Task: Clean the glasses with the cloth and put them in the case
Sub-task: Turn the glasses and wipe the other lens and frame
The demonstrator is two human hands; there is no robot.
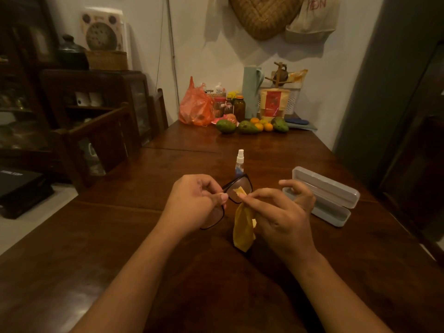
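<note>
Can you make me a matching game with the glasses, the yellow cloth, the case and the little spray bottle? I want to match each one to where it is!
Things:
1 glasses
2 cloth
3 case
4 spray bottle

Places:
A lying open on the table
B pinched by the right hand
C standing upright beyond the glasses
D held by the left hand

Pairs: 1-D, 2-B, 3-A, 4-C.

Cloth bag (312, 18) hanging on wall, 1 o'clock: red letters ending "ON", start unclear. Red pouch (274, 102) label, 12 o'clock: illegible.
</note>
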